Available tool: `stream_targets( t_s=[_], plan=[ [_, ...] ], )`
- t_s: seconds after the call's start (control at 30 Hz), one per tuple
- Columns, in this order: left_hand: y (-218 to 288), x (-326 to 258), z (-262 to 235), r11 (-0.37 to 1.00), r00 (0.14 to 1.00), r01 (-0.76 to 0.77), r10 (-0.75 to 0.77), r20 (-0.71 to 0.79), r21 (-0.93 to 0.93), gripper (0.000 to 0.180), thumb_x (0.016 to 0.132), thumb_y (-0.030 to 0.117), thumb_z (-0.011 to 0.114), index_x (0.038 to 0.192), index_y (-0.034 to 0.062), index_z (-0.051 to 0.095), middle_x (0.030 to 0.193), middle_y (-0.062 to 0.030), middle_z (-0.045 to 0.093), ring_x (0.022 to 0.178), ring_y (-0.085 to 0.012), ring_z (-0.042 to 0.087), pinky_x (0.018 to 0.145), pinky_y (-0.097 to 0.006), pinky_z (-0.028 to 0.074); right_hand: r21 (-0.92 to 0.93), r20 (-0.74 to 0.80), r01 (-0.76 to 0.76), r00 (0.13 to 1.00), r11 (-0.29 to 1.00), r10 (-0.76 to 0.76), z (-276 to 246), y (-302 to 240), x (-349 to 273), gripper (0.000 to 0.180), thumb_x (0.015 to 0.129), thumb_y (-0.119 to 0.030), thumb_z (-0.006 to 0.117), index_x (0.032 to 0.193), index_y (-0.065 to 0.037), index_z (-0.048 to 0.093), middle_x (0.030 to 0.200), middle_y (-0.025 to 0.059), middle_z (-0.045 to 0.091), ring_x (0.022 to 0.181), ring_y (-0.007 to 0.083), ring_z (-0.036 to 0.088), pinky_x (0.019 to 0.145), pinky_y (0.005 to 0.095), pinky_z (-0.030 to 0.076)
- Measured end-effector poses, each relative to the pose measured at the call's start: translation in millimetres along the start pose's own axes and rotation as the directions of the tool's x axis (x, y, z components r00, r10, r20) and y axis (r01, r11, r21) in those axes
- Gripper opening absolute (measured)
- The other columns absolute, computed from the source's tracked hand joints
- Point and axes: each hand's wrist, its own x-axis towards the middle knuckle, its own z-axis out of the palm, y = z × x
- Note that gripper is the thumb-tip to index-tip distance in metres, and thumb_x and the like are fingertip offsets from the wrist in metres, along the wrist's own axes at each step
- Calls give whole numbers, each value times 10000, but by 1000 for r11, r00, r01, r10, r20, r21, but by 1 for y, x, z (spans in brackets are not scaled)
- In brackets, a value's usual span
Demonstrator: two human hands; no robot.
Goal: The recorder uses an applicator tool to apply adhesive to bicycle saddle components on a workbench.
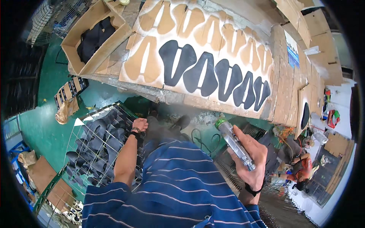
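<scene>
My right hand [251, 155] is wrapped round a silvery tool with a green ring at its far end [236, 142], which looks like a spray gun. It is held tilted in front of the bench, its green end toward the far left. Beside my left leg hangs my left hand [140, 124], fingers curled in, with nothing visible in them. Several flat black shoe-shaped pieces [200, 75] lie in a row on the near part of a cardboard sheet [127, 70]. Behind them, bare brown outlines of the same shape [143, 60] show amid white overspray.
Left of me, a wire-mesh crate [70, 146] holds many dark pieces. A cardboard box [72, 53] with black material stands at the bench's left end. Another person [304, 169] is at the far right. A dark hose [207, 142] curls on the green floor.
</scene>
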Motion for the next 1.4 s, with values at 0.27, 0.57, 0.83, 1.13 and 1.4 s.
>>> stream_targets(
  t_s=[0.27, 0.57, 0.83, 1.13, 1.4],
  plan=[
    [-7, 12, -4, 1000, 999, 22, -22, -28, 3, 188, 976, 222, 708, 1086, 77, 660, 836, -99, 745, 578, -178, 671, 475, -348, 556, -26, -28, 82, 996, 996, -83, 3, -1, 12, 555, 777, 25, 783, 1319, 44, 667, 940, 164, 720, 761, 233, 666, 721, 315, 520],
    [12, -9, 11, 1000, 1000, -14, 14, -25, -10, 162, 987, 216, 650, 968, 56, 674, 723, -45, 654, 520, -120, 579, 419, -282, 434, -17, 19, 21, 1000, 1000, -20, -3, 2, 6, 580, 758, 40, 776, 1328, 17, 673, 956, 178, 722, 820, 255, 695, 767, 304, 524],
    [-15, 10, 0, 1000, 999, 7, -6, 43, -21, 219, 993, 230, 684, 1154, 85, 649, 818, -59, 723, 579, -158, 644, 483, -318, 540, 0, -133, 16, 991, 1000, -15, 2, 11, 9, 561, 771, 35, 776, 1320, 51, 663, 1016, 188, 740, 859, 275, 711, 825, 314, 535],
    [-21, 19, 1, 998, 997, 45, -43, 66, -32, 254, 996, 240, 693, 1192, 89, 636, 848, -74, 737, 608, -168, 668, 498, -344, 549, 21, -57, -44, 997, 999, 45, -6, 16, -6, 564, 762, 27, 776, 1316, 33, 672, 995, 202, 729, 851, 282, 710, 810, 323, 534],
    [-8, 10, 13, 995, 998, 31, -25, 63, -93, 131, 982, 250, 577, 874, 177, 589, 668, -7, 556, 455, -137, 481, 399, -275, 318, 36, -68, -9, 998, 999, 12, -9, 28, -18, 592, 733, 50, 774, 1316, 32, 672, 997, 217, 729, 849, 294, 717, 814, 325, 540]
  ],
)
